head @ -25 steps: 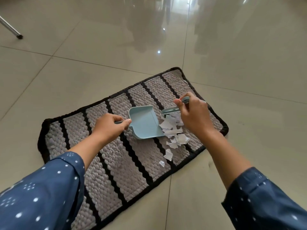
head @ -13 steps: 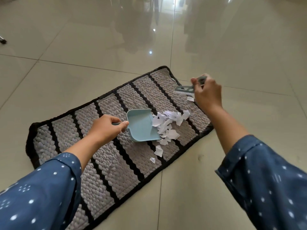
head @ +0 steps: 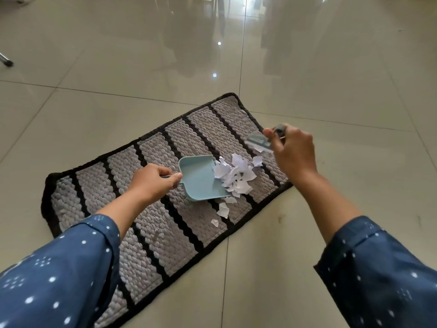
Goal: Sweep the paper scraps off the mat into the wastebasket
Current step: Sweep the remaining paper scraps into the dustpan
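Between both hands, white paper scraps (head: 234,177) lie on the striped mat (head: 151,223) at the dustpan (head: 201,178) mouth; left hand (head: 152,183) grips its handle, right hand (head: 292,151) clutches a small brush (head: 259,141).

Soft, even daylight, fairly bright. Glossy floor tiles (head: 307,95) carry broad glare at top centre plus 2 small specular dots. Shadows faint. Right hand (head: 293,152) and brush (head: 259,140) motion-blurred; mat (head: 151,223) sharp. Wide-angle bending at edges.
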Demonstrator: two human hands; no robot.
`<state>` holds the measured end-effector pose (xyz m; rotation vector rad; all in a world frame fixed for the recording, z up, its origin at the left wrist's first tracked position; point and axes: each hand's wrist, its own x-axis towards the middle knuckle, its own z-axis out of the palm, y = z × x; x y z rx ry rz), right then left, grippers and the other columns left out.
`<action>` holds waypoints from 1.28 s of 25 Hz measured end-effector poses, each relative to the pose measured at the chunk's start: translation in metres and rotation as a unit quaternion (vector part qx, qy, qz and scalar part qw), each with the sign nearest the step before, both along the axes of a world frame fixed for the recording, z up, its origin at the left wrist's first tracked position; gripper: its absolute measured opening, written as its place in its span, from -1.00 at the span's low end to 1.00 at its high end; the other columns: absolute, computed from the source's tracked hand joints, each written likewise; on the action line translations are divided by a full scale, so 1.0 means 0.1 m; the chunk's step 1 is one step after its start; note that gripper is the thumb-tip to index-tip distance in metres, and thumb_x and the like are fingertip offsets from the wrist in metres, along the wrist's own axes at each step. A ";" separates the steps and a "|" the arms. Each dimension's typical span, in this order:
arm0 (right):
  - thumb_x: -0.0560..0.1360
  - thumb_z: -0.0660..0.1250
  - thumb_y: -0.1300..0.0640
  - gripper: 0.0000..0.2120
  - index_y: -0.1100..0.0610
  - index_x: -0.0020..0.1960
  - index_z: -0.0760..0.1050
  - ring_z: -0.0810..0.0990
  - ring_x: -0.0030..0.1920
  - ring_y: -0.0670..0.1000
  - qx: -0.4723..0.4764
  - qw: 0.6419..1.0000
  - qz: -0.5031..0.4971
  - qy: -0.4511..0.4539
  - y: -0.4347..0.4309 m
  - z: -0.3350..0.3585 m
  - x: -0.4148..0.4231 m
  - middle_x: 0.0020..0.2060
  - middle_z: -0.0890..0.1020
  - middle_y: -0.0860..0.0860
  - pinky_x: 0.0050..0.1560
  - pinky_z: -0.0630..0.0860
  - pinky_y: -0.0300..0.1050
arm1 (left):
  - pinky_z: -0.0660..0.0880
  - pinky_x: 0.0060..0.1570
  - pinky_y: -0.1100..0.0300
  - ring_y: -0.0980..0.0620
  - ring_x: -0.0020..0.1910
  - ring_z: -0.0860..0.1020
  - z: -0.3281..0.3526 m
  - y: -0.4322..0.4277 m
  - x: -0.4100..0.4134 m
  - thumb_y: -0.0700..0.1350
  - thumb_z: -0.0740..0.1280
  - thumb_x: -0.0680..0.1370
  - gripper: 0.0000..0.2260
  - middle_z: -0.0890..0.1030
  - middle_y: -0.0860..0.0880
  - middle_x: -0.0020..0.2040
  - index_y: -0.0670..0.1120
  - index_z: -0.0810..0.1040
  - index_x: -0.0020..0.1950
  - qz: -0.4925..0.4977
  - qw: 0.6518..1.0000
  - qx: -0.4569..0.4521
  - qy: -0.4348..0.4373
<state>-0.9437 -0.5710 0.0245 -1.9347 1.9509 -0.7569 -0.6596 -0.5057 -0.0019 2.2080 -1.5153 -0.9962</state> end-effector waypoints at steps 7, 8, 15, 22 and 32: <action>0.61 0.25 -0.03 -0.66 0.16 -0.22 0.55 0.45 -0.40 -0.06 0.001 0.995 0.086 0.054 0.36 -0.18 0.40 -0.36 0.52 -0.04 -0.38 0.40 -0.28 | 0.36 -0.07 0.21 -0.02 -0.03 0.60 -0.01 0.07 -0.07 0.09 0.35 0.53 -0.72 0.72 -0.08 -0.09 -0.09 0.73 -0.13 0.018 1.000 0.001 0.013; 0.61 0.24 -0.04 -0.65 0.15 -0.25 0.52 0.44 -0.41 -0.06 -0.001 0.994 0.097 0.053 0.41 -0.18 0.50 -0.37 0.49 -0.05 -0.41 0.32 -0.32 | 0.35 -0.08 0.21 -0.02 -0.05 0.59 0.00 0.08 -0.08 0.09 0.35 0.53 -0.72 0.71 -0.08 -0.09 -0.09 0.73 -0.12 0.021 1.000 0.003 0.012; 0.59 0.27 -0.02 -0.69 0.15 -0.19 0.59 0.58 -0.42 -0.10 -0.005 0.996 0.084 -0.015 0.17 -0.05 0.49 -0.35 0.64 0.00 -0.40 0.48 -0.35 | 0.38 -0.10 0.18 -0.06 -0.05 0.60 -0.02 0.17 -0.05 0.07 0.34 0.54 -0.70 0.71 -0.10 -0.09 -0.13 0.72 -0.11 0.033 0.999 0.013 0.028; 0.58 0.29 -0.03 -0.70 0.12 -0.24 0.55 0.53 -0.39 -0.04 0.029 0.981 0.189 0.020 0.41 -0.16 0.71 -0.38 0.56 -0.03 -0.28 0.50 -0.14 | 0.39 0.03 0.16 -0.06 0.11 0.58 -0.11 0.22 -0.07 0.10 0.33 0.54 -0.70 0.68 -0.07 0.04 -0.11 0.71 -0.04 0.049 0.997 0.026 0.050; 0.55 0.20 -0.11 -0.61 0.17 -0.12 0.63 0.64 -0.36 -0.05 0.023 0.960 0.277 -0.027 0.74 0.08 0.91 -0.30 0.68 0.04 -0.31 0.61 -0.18 | 0.49 0.10 0.04 0.02 -0.07 0.60 0.06 0.70 0.51 0.13 0.36 0.51 -0.74 0.69 0.02 -0.14 -0.02 0.72 -0.14 0.016 0.995 0.044 0.084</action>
